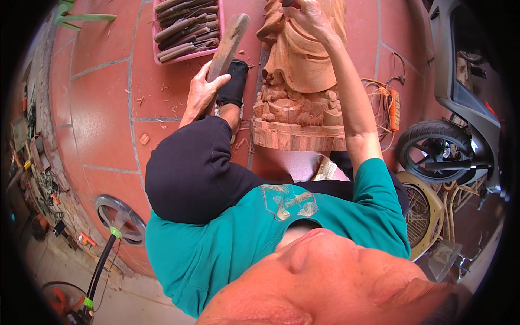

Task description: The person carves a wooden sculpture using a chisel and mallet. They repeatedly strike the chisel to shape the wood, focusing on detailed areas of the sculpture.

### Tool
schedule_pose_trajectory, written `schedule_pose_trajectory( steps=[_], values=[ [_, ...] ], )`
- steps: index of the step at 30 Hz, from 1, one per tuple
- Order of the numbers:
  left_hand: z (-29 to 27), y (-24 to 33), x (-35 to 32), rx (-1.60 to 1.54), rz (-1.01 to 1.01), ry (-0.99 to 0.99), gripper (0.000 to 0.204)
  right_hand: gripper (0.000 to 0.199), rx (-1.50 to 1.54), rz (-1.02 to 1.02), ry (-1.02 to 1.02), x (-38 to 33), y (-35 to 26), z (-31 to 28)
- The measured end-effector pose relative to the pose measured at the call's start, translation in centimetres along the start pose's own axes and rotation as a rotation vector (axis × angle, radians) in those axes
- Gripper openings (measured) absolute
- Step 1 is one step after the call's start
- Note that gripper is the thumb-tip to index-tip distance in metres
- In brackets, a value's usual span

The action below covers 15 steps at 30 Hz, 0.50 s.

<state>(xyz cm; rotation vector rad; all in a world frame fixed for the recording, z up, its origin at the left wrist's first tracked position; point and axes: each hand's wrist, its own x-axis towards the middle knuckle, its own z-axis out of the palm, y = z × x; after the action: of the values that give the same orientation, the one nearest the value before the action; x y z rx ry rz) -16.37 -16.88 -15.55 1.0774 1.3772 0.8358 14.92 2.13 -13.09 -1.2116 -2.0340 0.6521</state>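
A carved wooden statue [311, 70] with draped folds and a knobbly, rough-cut base stands on the floor in front of me. My left hand [200, 93] is closed around a wooden club [230, 44], a flat, worn bat with its broad end tilted up and away. The club is beside the statue, not touching it. My right hand [309, 20] is over the statue's upper part, fingers closed on a small dark object [287, 2]. The upper frame edge cuts that object off, so its kind cannot be made out.
Left of the statue, a pink basket [189, 56] holds several wooden-handled tools [187, 27]. Wood chips [144, 139] litter the red tiles. To the right are an orange power strip [395, 110] with cords, a motorbike wheel [436, 151] and a fan [420, 214]. A round-based stand [120, 219] is at lower left.
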Motion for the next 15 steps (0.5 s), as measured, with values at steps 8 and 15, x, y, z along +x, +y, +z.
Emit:
schedule_pose_trajectory(
  steps=[8, 15],
  values=[
    [-0.9, 2.5, 0.7, 0.044, 0.049, 0.023, 0.062, 0.023, -0.015, 0.049, -0.173, 2.4, -4.0, -0.9],
    [-1.8, 8.7, 1.7, -0.137, 0.191, 0.043, 0.068, 0.025, -0.003, -0.01, -0.237, 2.9, -2.4, -0.1]
  ],
)
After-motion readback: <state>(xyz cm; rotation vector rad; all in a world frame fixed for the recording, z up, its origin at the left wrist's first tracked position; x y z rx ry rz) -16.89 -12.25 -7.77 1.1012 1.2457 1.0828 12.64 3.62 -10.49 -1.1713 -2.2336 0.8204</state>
